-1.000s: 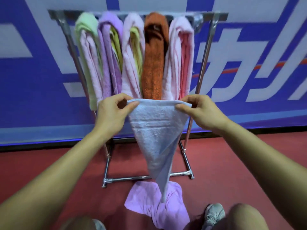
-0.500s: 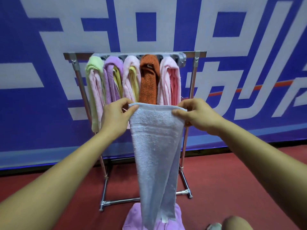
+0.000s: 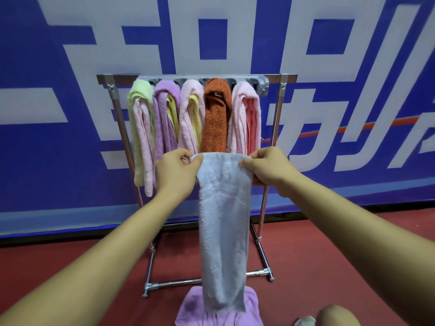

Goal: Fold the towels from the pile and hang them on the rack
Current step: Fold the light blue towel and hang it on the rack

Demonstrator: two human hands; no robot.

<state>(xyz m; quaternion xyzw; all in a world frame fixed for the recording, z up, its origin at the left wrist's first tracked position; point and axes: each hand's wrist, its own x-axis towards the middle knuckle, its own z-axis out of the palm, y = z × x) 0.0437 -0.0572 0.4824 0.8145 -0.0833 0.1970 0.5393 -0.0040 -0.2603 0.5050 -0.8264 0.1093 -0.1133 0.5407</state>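
A pale blue towel (image 3: pixel 222 222) hangs in a long folded strip in front of the metal rack (image 3: pixel 277 128), its lower end over a lilac towel (image 3: pixel 219 314) lying on the red floor (image 3: pixel 329 250). The person's left hand (image 3: pixel 175 172) and right hand (image 3: pixel 270 167) each pinch a top corner between thumb and curled fingers, level with the hanging ends. On the rack's top bar hang 5 bundles: green, purple, pink, an orange towel (image 3: pixel 215 118), pink. A blue-and-white banner (image 3: pixel 70 114) fills the wall behind.
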